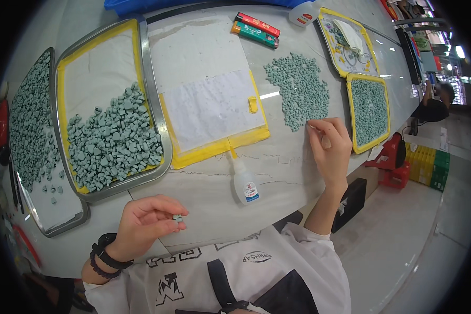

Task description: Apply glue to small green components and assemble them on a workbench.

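Note:
My left hand (150,220) is closed near the front edge of the table, with thumb and fingers pinching a small grey-green stone piece (177,217). My right hand (331,149) reaches to the near end of a loose pile of tiny grey-green pieces (301,89). Its thumb and forefinger are pressed together at the pile's edge, and whatever lies between the tips is too small to make out. Between the hands, a clear squeeze bottle (244,184) with a yellow nozzle lies on the table, its tip touching a yellow-taped board (209,112) covered with white paper.
On the left, a metal-rimmed tray (97,52) holds larger stone pieces, beside another tray (68,222) of stones. Two lighters (256,31) lie at the back. Yellow-edged trays (385,118) stand at right. Another person (434,104) is farther right, beyond a red stool (395,170).

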`<state>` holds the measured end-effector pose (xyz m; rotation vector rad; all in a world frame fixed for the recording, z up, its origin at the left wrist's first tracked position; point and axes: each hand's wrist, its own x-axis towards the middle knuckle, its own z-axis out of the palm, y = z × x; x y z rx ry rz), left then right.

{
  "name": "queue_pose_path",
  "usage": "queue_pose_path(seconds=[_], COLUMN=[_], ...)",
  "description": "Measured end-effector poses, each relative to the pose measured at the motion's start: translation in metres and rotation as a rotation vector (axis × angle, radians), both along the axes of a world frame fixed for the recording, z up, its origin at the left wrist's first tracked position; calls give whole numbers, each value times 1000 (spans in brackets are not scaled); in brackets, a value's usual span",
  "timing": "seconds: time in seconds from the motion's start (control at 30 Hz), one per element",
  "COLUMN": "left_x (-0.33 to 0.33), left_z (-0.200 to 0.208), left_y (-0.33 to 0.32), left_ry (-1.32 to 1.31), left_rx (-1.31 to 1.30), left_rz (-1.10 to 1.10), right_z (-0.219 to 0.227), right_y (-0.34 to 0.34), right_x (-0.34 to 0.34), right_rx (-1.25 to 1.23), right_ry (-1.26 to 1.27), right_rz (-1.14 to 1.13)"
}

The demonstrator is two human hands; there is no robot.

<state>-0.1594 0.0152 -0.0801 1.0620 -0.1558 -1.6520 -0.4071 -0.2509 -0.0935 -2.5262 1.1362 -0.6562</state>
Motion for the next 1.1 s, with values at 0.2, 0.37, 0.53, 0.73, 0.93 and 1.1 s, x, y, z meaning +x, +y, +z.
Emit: queue_pose_path(seconds=[0.2,0.37,0.53,0.73,0.93,1.1], left_x=[-1,5,3,6,6,5], left_z=[4,9,6,-1,-2,-1], left_y=[-2,-3,-1,2,3,3], left_ry=[-37,60,67,71,80,97], left_rx=[-25,67,24,-99,-86,-109], left_rz=[-9,-98,-110,-163,-187,-169], right_z=[2,14,17,13,5,8], right_y=[3,9,4,-3,3,2], right_x=[8,-2,-10,-5,-9,-4], right_rx=[31,49,125,78,89,-49], right_ry=[64,92,52,136,108,50], right_rz=[-49,119,70,72,55,91])
